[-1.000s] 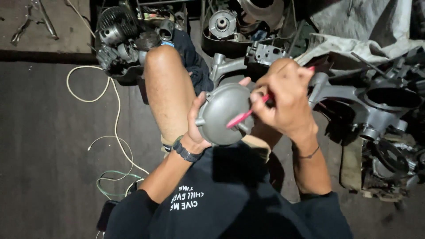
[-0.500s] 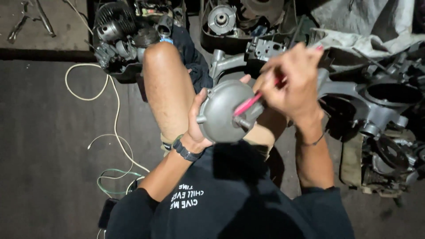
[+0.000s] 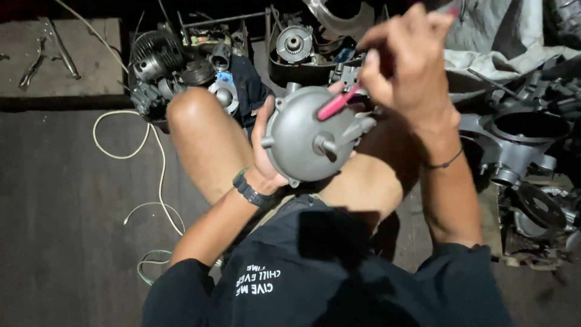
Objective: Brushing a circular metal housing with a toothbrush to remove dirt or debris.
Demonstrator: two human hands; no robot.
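The round grey engine cover (image 3: pixel 308 136) is the landmark here, held up above the person's lap between the two bare knees. To its left, a white cable (image 3: pixel 130 154) loops over the dark floor, and up-left of the cover sits a finned cylinder (image 3: pixel 156 56) among loose parts. The left hand (image 3: pixel 264 151) cups the cover's left rim, fingers wrapped behind it and thumb along the edge, clamped on the casting. Across the cover's upper right face lies a red-handled tool (image 3: pixel 336 104), its long axis slanting from lower left up to the right, toward the right hand (image 3: pixel 407 57). That hand sits above and right of the cover, fingers pinched together around the handle's upper end. Further right of the cover rests a grey engine casing (image 3: pixel 523 136).
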